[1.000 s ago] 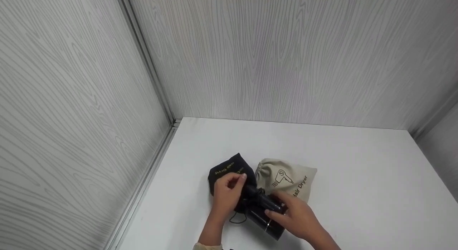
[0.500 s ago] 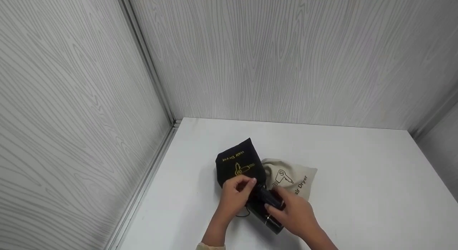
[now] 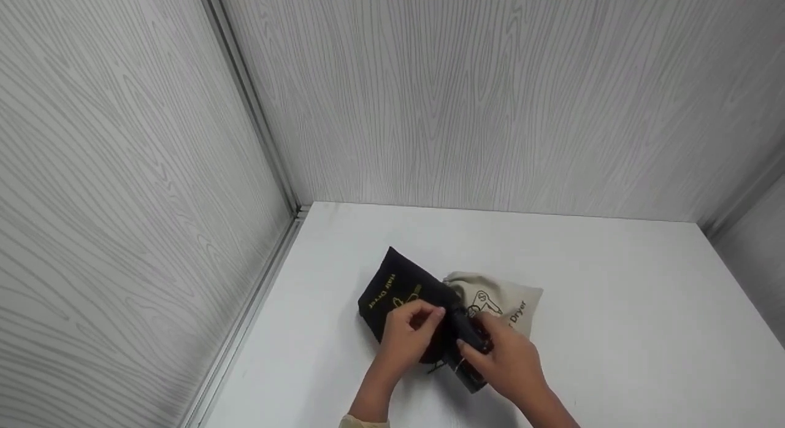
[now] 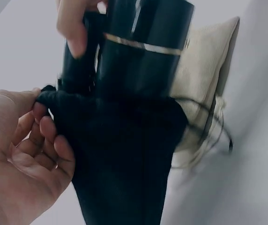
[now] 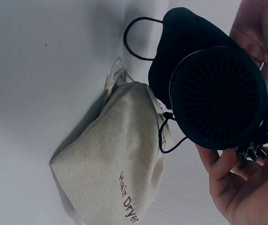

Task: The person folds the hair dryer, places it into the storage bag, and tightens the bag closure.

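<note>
A black hair dryer (image 4: pixel 138 70) with a gold ring round its barrel sits partly inside a black drawstring bag (image 3: pixel 392 281) printed "Hair Dryer"; the part inside is hidden by cloth. My left hand (image 3: pixel 405 339) pinches the bag's rim between thumb and fingers, plain in the left wrist view. With my right hand (image 3: pixel 509 357) I hold the dryer by its folded handle side, where plug prongs (image 5: pixel 255 152) show by the fingers. The dryer's round grille (image 5: pixel 218 98) faces the right wrist camera. A black cord loop hangs from the bag's mouth.
A beige drawstring bag (image 5: pixel 110 154), also printed "Hair Dryer", lies just behind and right of the dryer on the white table (image 3: pixel 613 305). Its cord end is towards the black bag. A grey wood-grain panel (image 3: pixel 159 189) stands at the left, another (image 3: pixel 478 97) at the back.
The black bag has swung up and then back left, turning with its corner. Both hands have shifted slightly, keeping their holds. The beige bag stays in place, partly covered.
</note>
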Tool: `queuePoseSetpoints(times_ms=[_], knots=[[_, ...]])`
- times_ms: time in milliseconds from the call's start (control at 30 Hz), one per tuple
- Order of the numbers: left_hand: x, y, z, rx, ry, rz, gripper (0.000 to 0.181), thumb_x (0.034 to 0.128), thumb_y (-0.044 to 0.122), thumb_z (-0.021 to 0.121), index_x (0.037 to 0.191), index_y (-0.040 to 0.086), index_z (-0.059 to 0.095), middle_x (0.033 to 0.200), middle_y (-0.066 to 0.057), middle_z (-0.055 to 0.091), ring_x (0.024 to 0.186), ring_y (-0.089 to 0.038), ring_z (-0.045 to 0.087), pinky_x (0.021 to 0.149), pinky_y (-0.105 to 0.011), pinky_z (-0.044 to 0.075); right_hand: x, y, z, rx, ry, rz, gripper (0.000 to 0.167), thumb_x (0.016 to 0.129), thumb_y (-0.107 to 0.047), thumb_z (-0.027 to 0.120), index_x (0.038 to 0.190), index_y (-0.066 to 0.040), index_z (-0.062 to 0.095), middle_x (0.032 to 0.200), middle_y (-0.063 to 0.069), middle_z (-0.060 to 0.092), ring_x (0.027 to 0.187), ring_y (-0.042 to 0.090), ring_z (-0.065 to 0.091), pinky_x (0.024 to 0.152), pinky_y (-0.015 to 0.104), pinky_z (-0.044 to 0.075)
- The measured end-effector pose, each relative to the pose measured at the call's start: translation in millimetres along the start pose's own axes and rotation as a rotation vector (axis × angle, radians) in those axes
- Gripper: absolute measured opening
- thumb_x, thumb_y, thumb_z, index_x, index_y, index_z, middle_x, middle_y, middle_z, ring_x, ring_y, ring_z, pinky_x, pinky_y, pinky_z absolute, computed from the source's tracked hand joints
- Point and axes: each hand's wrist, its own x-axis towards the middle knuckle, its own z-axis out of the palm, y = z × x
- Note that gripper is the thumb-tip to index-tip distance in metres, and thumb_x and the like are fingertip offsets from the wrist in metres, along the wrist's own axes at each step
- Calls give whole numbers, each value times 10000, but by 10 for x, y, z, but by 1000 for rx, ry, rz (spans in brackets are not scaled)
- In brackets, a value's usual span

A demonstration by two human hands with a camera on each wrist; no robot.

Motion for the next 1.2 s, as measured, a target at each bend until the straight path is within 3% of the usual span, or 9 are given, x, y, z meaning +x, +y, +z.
queuePoseSetpoints(times_ms=[333,600,800,1033,1200], knots=[[15,28,102,29,91,-24,154,999,309,767,918,181,790,855,38,734,767,-87,634,718,-227,531,-32,-45,74,-177,25,-154,427,814,-422,871,1128,-194,693,839,-81,649,586,57,456,512,236,366],[-12,77,220,56,7,13,117,1006,252,756,923,177,789,820,68,695,729,-54,592,678,-209,510,-4,-81,118,-194,-4,-164,420,822,-412,872,1106,-164,688,823,-74,639,567,35,441,505,211,374],[-35,113,268,21,-27,8,127,1010,236,746,921,151,776,815,64,670,735,-55,567,682,-205,485,16,-96,133,-106,-32,-52,423,822,-404,881,1091,-148,679,789,-59,669,608,61,525,547,273,454],[-71,171,316,-2,-38,17,128,1021,241,729,917,169,747,818,78,619,729,-52,542,663,-198,457,65,-107,115,3,-9,96,609,756,-501,921,1151,-146,622,767,3,681,633,125,582,572,347,496],[-72,173,320,-20,-17,-16,163,1041,280,704,952,149,739,826,73,600,748,-72,549,677,-207,457,69,-83,94,116,-57,177,612,781,-526,911,1211,-187,639,898,27,732,712,131,604,630,347,512]])
